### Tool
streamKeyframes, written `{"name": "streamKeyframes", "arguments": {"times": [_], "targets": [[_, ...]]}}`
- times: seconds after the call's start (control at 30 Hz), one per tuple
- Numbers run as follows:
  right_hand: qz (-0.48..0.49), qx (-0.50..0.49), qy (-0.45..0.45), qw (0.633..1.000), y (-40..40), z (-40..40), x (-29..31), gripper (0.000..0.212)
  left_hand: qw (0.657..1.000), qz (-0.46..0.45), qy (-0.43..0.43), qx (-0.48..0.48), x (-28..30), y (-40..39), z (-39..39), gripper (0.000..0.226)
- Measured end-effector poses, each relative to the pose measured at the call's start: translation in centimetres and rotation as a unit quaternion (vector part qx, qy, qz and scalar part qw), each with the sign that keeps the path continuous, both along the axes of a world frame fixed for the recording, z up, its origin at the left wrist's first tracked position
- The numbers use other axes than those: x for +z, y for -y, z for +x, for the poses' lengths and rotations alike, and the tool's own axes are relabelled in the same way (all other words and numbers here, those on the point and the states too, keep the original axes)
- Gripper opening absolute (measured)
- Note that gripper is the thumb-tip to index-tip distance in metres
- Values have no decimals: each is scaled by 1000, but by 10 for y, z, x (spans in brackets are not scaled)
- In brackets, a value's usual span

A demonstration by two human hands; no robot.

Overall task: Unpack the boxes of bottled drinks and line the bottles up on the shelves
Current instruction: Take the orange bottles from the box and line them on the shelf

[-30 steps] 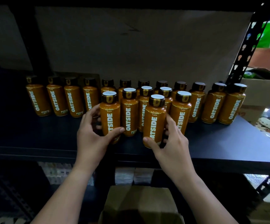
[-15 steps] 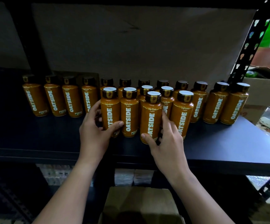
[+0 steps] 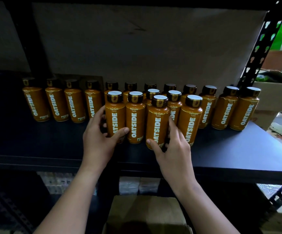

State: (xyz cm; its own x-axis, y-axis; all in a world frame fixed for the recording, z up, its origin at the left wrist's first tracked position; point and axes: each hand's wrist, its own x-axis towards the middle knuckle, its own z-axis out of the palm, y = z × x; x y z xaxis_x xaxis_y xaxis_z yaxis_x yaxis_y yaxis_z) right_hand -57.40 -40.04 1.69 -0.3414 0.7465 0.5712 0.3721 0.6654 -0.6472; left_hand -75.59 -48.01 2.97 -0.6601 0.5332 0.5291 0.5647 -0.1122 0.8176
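Bottle (image 3: 157, 122) gripped — right hand (image 3: 172, 149), on shelf (image 3: 238, 149)

Dim overall, with deep shadow under the upper shelf and at far left. Lit from the right, where daylight past the rack post (image 3: 261, 53) blows out to white. Pale glare on bottle caps (image 3: 160, 98) and the shelf (image 3: 248, 149) at near right. Sharp at center on hands and labels; wide-angle bowing at the edges; murky, noisy blacks low left.

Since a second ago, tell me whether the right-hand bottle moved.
Yes: the bottle in the right hand, the front bottle, slid back toward the second-row bottles.
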Motion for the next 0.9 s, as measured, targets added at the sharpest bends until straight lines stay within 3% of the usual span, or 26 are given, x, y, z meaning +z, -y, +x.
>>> {"name": "streamKeyframes", "arguments": {"times": [0.43,0.67,0.8,0.9], "targets": [[23,-12,1,1000,-2,0,-4,91,1000,-8,4,10,0,1,-1,87],[23,4,-40,999,4,8,-5,98,999,-9,18,25,0,13,7,107],[81,11,-45,996,16,20,-12,95,999,18,30,26,-3,34,18,99],[168,22,-54,984,26,33,-26,77,997,75,3,34,-13,52,34,74]]}}
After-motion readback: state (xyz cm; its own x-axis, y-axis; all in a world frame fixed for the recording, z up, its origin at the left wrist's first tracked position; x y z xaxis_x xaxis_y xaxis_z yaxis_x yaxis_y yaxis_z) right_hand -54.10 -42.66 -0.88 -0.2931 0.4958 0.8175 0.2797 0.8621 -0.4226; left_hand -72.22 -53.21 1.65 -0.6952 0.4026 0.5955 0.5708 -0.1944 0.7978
